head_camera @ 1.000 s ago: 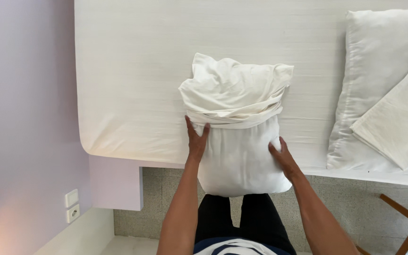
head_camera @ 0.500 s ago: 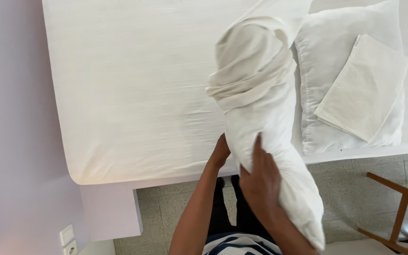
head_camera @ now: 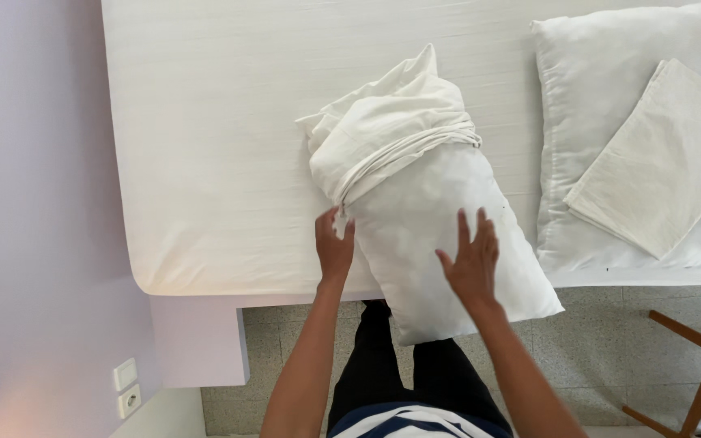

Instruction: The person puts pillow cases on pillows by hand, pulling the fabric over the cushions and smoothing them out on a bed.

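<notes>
Down comes the white pillow, swung upright a moment ago, now lying slantwise on the smooth white mattress, its crumpled pillowcase bunched round the far end. Left hand touches the pillow's edge, fingers loosely spread and holding nothing; right hand presses flat and wide on its soft bare middle.

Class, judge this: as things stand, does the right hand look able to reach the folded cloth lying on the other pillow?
Probably yes. The right hand rests flat on the near pillow, gripping nothing, and the folded cloth lies uncovered on the second pillow just to its right, with only bare mattress between.
</notes>
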